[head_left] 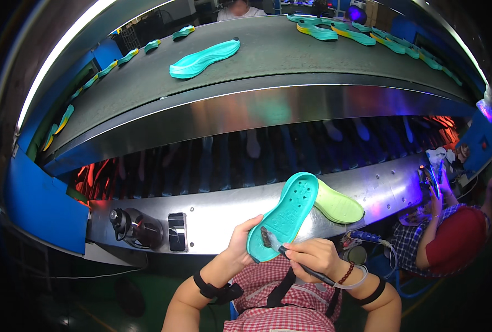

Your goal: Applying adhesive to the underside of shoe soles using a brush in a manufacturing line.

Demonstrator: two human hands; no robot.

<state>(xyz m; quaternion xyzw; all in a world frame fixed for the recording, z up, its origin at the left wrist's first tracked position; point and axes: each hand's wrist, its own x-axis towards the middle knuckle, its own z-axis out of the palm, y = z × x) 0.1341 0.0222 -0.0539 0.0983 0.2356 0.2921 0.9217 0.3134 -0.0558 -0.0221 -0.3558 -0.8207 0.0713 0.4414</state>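
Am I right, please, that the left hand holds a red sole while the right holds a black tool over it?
Not red: the head view shows the left hand holding a teal sole, the right hand a black tool over it.

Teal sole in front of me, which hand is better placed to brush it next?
Probably the right hand: it holds the brush over the teal sole, while the left hand grips the sole's edge.

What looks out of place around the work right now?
Nothing plainly damaged or spilled stands out. Mildly odd: one teal sole lies alone on the belt, apart from the other soles toward its two sides.
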